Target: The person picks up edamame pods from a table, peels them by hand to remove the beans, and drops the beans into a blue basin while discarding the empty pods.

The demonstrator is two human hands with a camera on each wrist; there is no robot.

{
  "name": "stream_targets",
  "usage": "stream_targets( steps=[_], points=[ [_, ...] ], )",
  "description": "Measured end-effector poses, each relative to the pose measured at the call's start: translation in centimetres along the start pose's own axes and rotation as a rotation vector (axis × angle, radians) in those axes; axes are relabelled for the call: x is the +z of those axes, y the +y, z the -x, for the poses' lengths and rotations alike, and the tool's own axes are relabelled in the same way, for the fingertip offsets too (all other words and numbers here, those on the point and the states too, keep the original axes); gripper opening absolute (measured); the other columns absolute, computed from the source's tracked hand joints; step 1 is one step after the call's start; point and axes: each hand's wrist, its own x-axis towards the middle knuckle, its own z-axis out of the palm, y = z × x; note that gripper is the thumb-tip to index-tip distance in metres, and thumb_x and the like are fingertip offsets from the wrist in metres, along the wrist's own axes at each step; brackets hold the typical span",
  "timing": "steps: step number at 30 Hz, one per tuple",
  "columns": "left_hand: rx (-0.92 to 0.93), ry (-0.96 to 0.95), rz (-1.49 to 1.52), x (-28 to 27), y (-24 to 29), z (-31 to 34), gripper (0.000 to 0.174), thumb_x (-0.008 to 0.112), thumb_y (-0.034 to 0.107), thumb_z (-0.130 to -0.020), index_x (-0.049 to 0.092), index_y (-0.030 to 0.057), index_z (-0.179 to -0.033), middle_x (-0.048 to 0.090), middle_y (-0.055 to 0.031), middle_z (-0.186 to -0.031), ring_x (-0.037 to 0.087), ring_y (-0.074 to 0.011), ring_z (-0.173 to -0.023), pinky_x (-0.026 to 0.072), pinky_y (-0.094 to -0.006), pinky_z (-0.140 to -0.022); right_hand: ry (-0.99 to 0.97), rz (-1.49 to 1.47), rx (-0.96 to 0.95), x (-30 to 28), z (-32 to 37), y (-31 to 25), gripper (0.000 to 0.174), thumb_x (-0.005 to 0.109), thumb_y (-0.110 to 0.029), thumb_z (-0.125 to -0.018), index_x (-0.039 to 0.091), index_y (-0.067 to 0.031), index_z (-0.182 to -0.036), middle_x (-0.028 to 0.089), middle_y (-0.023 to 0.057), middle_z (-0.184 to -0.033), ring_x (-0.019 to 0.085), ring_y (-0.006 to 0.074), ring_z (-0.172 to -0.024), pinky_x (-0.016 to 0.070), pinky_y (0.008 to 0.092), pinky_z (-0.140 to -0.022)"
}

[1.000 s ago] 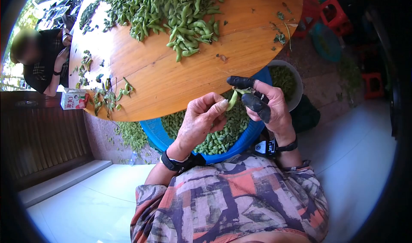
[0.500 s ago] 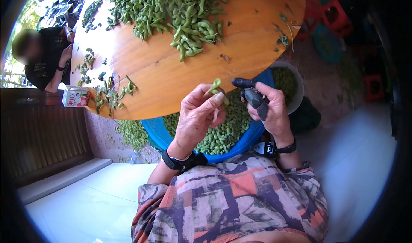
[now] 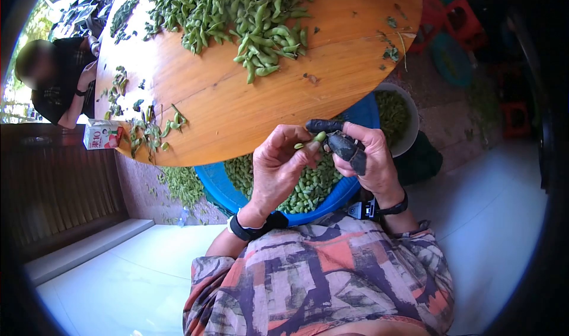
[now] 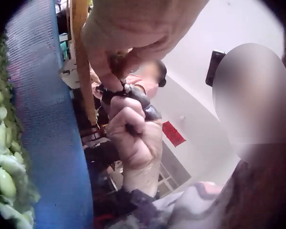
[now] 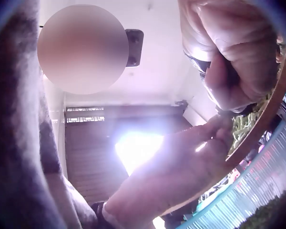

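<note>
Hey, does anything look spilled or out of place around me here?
Green bits lie loose on the floor, left of the blue basket, so they look spilled. Plant scraps are also strewn beside the carton at the table's edge.

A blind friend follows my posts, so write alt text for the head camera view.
A person's left hand pinches a green pod close to the right hand, which has dark covers on some fingers, above a blue basin of green beans. Ahead, a heap of pods lies on a wooden table, with another person in black at its left.
</note>
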Motion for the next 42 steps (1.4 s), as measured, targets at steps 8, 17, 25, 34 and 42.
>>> stream_targets(
  steps=[8, 17, 25, 34, 42],
  points=[
    [-0.183, 0.038, -0.044, -0.5, 0.1, 0.4, 0.008, 0.063, 0.004, -0.091, 0.061, -0.0003, -0.098, 0.065, -0.0053, -0.077, 0.055, -0.0082, -0.057, 0.0395, -0.0196, -0.046, -0.051, 0.285, -0.074, 0.1, -0.2, -0.6, 0.021, 0.051, -0.004, -0.091, 0.064, -0.0004, -0.107, 0.052, -0.0044, -0.065, 0.046, 0.0013, -0.054, 0.0364, 0.0181, -0.048],
    [-0.403, -0.15, 0.384, -2.1, -0.5, 0.5, 0.009, 0.066, 0.005, -0.089, 0.066, 0.0037, -0.098, 0.067, -0.005, -0.076, 0.038, -0.0024, -0.043, 0.0245, -0.0185, -0.038, -0.257, -0.043, 0.08, -2.1, -0.6, 0.4, 0.039, 0.046, -0.031, -0.095, 0.062, 0.0036, -0.105, 0.051, -0.0019, -0.064, 0.044, 0.0031, -0.05, 0.0319, 0.0185, -0.044],
    [0.162, 0.034, -0.666, -0.3, 0.1, 0.8, 0.022, 0.079, 0.01, -0.077, 0.069, 0.0008, -0.093, 0.063, -0.0042, -0.082, 0.059, -0.0114, -0.064, 0.0459, -0.0267, -0.056, -0.031, 0.418, -0.072, -0.1, 0.3, -0.6, 0.014, 0.054, -0.002, -0.088, 0.065, -0.0015, -0.097, 0.051, -0.0019, -0.065, 0.046, 0.0026, -0.059, 0.0368, 0.021, -0.052],
    [0.226, 0.018, -0.565, -0.3, -1.4, 1.3, 0.004, 0.061, -0.001, -0.091, 0.063, -0.0053, -0.092, 0.059, -0.0053, -0.075, 0.056, -0.0077, -0.051, 0.0418, -0.0225, -0.043, 0.067, 0.541, -0.21, 0.9, 0.9, 0.5, 0.015, 0.061, -0.007, -0.088, 0.065, 0.0013, -0.1, 0.057, 0.0028, -0.072, 0.049, 0.0046, -0.064, 0.0397, 0.0233, -0.055],
    [0.114, 0.013, -0.402, -0.4, -1.3, 1.2, 0.015, 0.049, 0.005, -0.099, 0.055, -0.0033, -0.088, 0.057, -0.0055, -0.067, 0.059, -0.0109, -0.053, 0.0442, -0.0239, -0.045, 0.03, 0.359, -0.157, 0.5, 0.2, 1.4, 0.015, 0.054, -0.008, -0.09, 0.063, 0.001, -0.099, 0.056, -0.0016, -0.064, 0.049, 0.0024, -0.057, 0.0387, 0.0201, -0.05]
  ],
)
